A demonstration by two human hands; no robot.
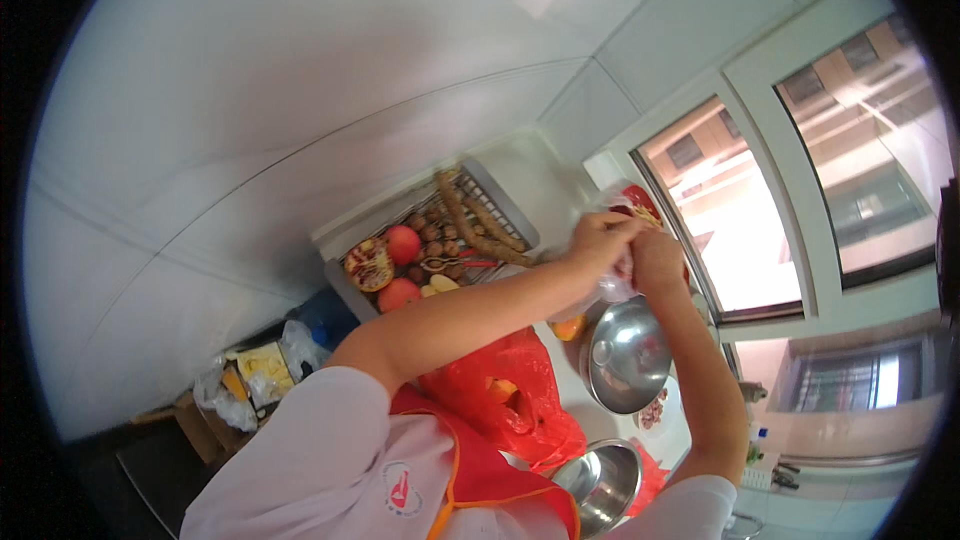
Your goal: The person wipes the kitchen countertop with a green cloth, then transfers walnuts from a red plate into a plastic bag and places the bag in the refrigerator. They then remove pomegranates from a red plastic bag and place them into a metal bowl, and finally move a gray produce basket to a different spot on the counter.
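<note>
At the window end of the white counter, my left hand (598,244) and my right hand (660,261) meet at a clear plastic bag (616,286). Both hands grip its top. Something pinkish shows through the film, but I cannot tell what. A red printed package (639,201) stands just behind my fingers, partly hidden by them. Below my hands is a shiny steel bowl (630,356), tilted, with an orange-red fruit (568,328) beside it. A plate of small reddish-brown pieces (652,412) shows partly behind my right forearm.
A grey basket (496,202) holds pomegranates (403,244), walnuts (435,232) and long brown roots (459,214). Nearer me lie a red plastic bag (495,382) with fruit inside and another steel bowl (600,484). A window (720,210) borders the counter at right.
</note>
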